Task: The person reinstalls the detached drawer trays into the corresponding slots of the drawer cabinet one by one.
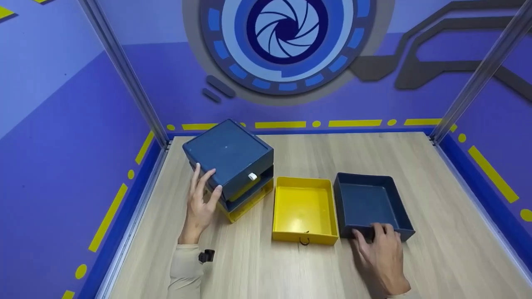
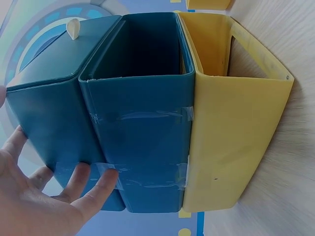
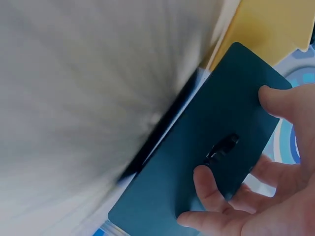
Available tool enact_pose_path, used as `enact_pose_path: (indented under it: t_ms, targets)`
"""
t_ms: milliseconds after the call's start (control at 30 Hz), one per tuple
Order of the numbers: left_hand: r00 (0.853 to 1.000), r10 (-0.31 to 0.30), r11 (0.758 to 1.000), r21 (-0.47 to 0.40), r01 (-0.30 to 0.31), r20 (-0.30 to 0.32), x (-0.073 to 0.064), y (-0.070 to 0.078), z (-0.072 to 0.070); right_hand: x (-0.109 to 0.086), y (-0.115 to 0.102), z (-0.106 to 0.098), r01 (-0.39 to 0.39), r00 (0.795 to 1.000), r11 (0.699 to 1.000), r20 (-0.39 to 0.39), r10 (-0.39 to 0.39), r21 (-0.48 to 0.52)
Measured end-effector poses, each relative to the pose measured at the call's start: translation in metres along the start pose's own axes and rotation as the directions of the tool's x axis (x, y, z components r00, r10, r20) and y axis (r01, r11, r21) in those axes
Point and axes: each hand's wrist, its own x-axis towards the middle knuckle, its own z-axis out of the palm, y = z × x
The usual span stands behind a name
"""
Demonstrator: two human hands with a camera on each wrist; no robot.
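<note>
A three-tier drawer unit [image 1: 228, 153] stands at the left, turned at an angle. Its top tier is dark blue with a white tab [image 1: 252, 177] on a closed drawer; the dark blue middle and yellow bottom tiers are hollow. My left hand [image 1: 201, 205] rests spread fingers against the unit's left side and top edge. At the right, my right hand [image 1: 384, 253] grips the front wall of a dark blue drawer [image 1: 365, 199], some fingers over the rim. A black pull loop [image 3: 221, 149] shows on that front. The drawer appears to lie on the table.
A yellow drawer [image 1: 305, 207] with a dark loop lies between the unit and the blue drawer, beside the latter. The wooden table [image 1: 245, 265] is bounded by blue patterned panels [image 1: 291, 112] at the back and sides, with metal posts [image 1: 133, 79] at the corners.
</note>
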Motion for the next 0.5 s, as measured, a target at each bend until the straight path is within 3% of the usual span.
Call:
enact_pose_path:
  t_ms: [67, 167, 300, 400, 500]
  targets:
    - [1.0, 0.001, 1.0, -0.001, -0.001, -0.002, -0.0003, -0.0005, 0.0003, 0.0019, 0.0004, -0.003, 0.004, 1.0, 1.0, -0.008, -0.004, 0.007]
    - [1.0, 0.008, 1.0, -0.001, -0.008, -0.006, -0.0005, -0.0011, 0.0006, 0.0038, 0.0016, -0.0036, 0.075, 0.992, 0.997, -0.106, -0.072, 0.025]
    - [1.0, 0.015, 1.0, 0.004, -0.015, -0.006, 0.0004, -0.0013, 0.0007, 0.0047, 0.0028, -0.0022, 0.193, 0.946, 0.981, -0.273, -0.177, 0.032]
    - [1.0, 0.007, 1.0, 0.009, -0.007, -0.005, 0.0001, -0.0012, 0.0006, 0.0043, -0.0001, -0.0051, 0.227, 0.927, 0.973, -0.316, -0.201, 0.048]
    - [1.0, 0.001, 1.0, 0.013, -0.001, -0.006, -0.0003, -0.0014, 0.0007, 0.0045, -0.0059, -0.0103, 0.249, 0.923, 0.965, -0.322, -0.211, 0.08]
